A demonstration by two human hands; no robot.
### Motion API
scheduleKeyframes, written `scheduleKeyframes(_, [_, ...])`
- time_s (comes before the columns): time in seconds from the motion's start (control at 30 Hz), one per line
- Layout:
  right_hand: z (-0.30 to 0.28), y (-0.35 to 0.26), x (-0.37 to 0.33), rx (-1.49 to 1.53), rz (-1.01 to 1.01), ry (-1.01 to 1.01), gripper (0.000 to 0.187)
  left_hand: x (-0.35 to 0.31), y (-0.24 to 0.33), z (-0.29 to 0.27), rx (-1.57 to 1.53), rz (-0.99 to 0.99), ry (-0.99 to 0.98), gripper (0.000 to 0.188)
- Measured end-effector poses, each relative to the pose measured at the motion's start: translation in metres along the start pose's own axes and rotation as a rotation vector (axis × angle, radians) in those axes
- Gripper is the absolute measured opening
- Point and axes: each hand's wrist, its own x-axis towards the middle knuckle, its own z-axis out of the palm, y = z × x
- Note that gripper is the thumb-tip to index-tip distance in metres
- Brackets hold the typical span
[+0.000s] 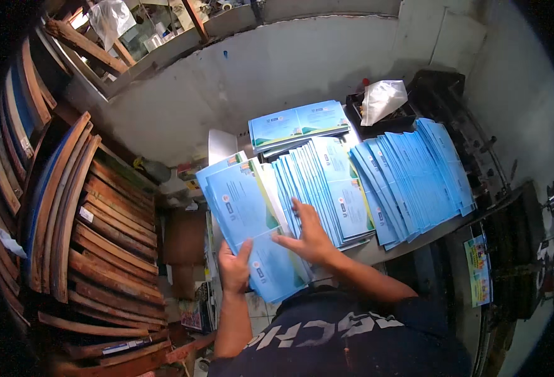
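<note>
My left hand [233, 269] grips the lower left edge of a few blue printed sheets [242, 204], thumb on top and fingers underneath. The sheets carry small text, logos and a green landscape strip, and they tilt over the table's left end. My right hand [314, 237] is open with fingers spread, its thumb over the right edge of the held sheets; whether it touches them I cannot tell. Just beyond its fingertips is an overlapping row of similar sheets [346, 188]. Another fanned row [409, 179] lies to the right, and a flat stack [299, 125] sits behind.
Wooden-framed screens [113, 220] fill racks on the left. A clear plastic bag [383, 100] rests on a dark box at the back right. Dark machinery [509, 264] stands along the right, beside a colourful printed sheet [478, 270]. A grey wall [277, 63] closes off the back.
</note>
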Motion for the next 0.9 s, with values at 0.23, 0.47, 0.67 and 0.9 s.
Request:
scheduleKeyframes(0.23, [-0.033,0.023,-0.004,0.774,0.128,-0.172,0.049,-0.001,-0.004,0.011,0.591,0.287,-0.038,0.060])
scheduleKeyframes(0.47, [-0.121,0.089,-0.027,0.897,0.053,0.206,0.054,-0.004,-0.076,0.014,1.629,0.193,0.030,0.089])
scheduleKeyframes(0.67, [-0.140,0.115,-0.044,0.944,0.024,0.308,0.055,0.025,-0.069,0.031,1.157,0.066,0.202,0.095])
scheduleKeyframes(0.9, [-0.165,0.134,-0.080,0.985,0.093,0.456,0.053,0.038,-0.100,0.041,1.349,0.077,0.234,0.098])
